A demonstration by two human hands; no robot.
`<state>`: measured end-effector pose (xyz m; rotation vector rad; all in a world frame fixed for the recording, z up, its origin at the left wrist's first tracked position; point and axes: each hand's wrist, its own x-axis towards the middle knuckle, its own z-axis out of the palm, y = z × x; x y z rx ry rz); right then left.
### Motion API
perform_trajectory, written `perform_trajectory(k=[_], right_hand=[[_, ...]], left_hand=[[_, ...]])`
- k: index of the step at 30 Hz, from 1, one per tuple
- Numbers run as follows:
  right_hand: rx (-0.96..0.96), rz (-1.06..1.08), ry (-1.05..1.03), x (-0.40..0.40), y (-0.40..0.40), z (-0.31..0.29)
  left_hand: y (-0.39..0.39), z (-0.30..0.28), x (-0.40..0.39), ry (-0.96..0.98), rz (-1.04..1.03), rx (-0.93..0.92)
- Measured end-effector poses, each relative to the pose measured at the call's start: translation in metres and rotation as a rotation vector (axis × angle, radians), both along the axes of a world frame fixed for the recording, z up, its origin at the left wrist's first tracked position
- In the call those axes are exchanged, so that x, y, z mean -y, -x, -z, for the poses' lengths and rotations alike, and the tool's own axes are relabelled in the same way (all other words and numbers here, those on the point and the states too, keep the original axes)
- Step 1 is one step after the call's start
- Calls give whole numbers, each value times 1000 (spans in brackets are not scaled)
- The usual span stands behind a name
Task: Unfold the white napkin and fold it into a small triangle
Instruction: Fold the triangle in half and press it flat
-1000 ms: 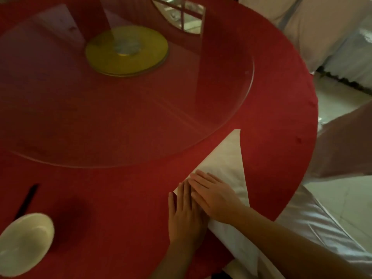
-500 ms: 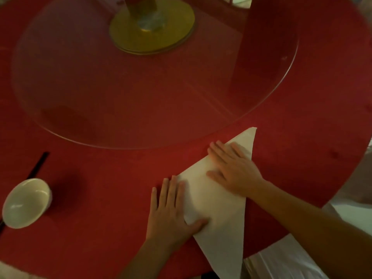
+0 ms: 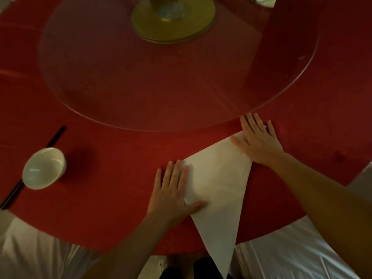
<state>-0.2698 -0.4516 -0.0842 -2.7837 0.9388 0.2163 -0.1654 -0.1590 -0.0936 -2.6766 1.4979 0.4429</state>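
Observation:
The white napkin (image 3: 218,182) lies folded as a large triangle on the red tablecloth (image 3: 112,178), its lowest corner hanging past the table's near edge. My left hand (image 3: 173,194) lies flat with fingers spread on the napkin's left corner, thumb across the cloth. My right hand (image 3: 256,139) presses flat on the napkin's far corner, fingertips touching the rim of the glass turntable. Neither hand grips anything.
A round glass turntable (image 3: 100,109) on a gold base (image 3: 173,19) fills the table's middle. A white bowl (image 3: 44,168) sits at the left over black chopsticks (image 3: 55,136). White chair covers (image 3: 298,252) show below the table edge.
My right hand has slid along the napkin to its far corner. My left hand has stayed on the left corner. The camera has tilted, so the view has shifted downward.

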Motion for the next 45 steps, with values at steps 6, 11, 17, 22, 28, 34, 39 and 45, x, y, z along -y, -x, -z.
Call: perform_trajectory(k=[6,11,17,22,28,34,39,45], right_hand=[[85,-256,20,-80,19,-22],[79,-577,-78,-137,18,-23],[16,-667,-79,-145,-4,-16],[63,-574,-85,-129,-48,-23],[-16,-525,-120,-116,-84,-37],[26,-409,-271,-103,-96,-41],[49,-125,-336,-94,-101,-37],[137,-90,-157,-112,-91,-36]], left_hand=[[27,-20,-3,139,-80,31],[104,-30,-32,352,-118,-36],[167,-29,-64,503,-679,-504],[172,-27,-59,413,-1183,-1032],[164,-36,-53,430,-1171,-1201],[124,-45,-86,526,-1184,-1096],[36,-52,-132,522,-1094,-784],[-26,-47,-142,341,-962,-163]])
